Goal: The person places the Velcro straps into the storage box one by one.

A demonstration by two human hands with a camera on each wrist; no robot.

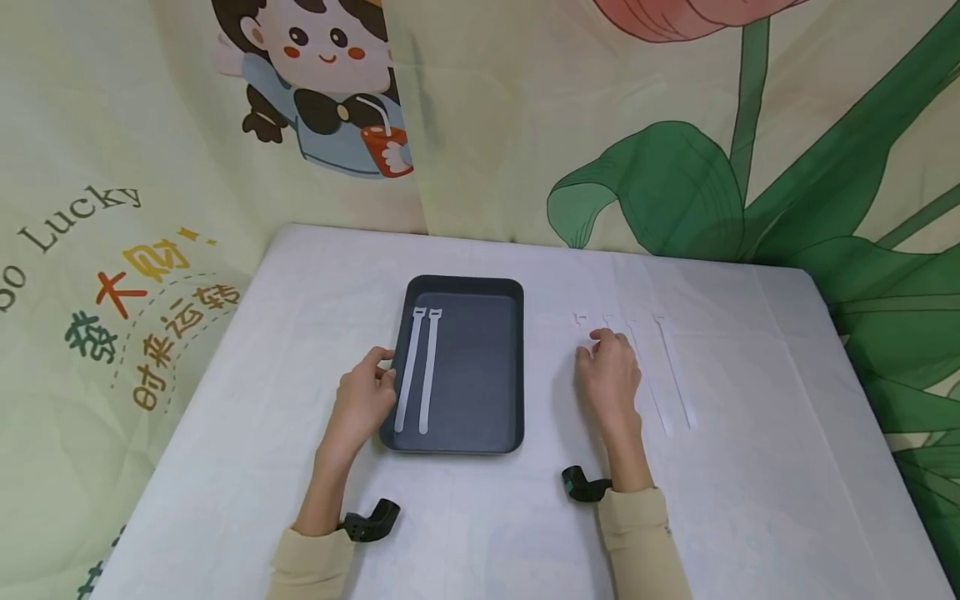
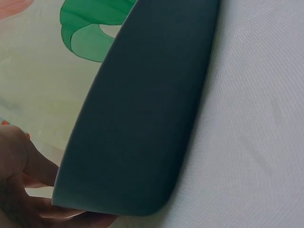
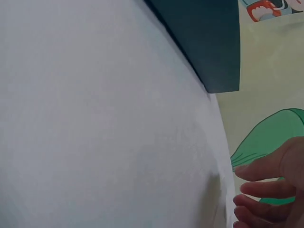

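A dark grey rectangular tray (image 1: 480,375) lies on the table, with two white cable straps (image 1: 430,371) side by side along its left part. Each strap has a slotted head at the far end. At the tray's left wall my left hand (image 1: 362,400) holds the rim; in the left wrist view its fingers (image 2: 38,164) meet the tray's edge. My right hand (image 1: 611,375) hovers over several more white straps (image 1: 677,373) to the right of the tray, partly covering them. Between its thumb and loosely bent fingers (image 3: 268,190) nothing shows.
A white cloth covers the table (image 1: 487,525). Behind it hangs a printed backdrop (image 1: 480,125) with a cartoon figure and green leaves. Dark wrist cameras (image 1: 372,522) are worn on both wrists. The white straps on the right barely stand out from the cloth.
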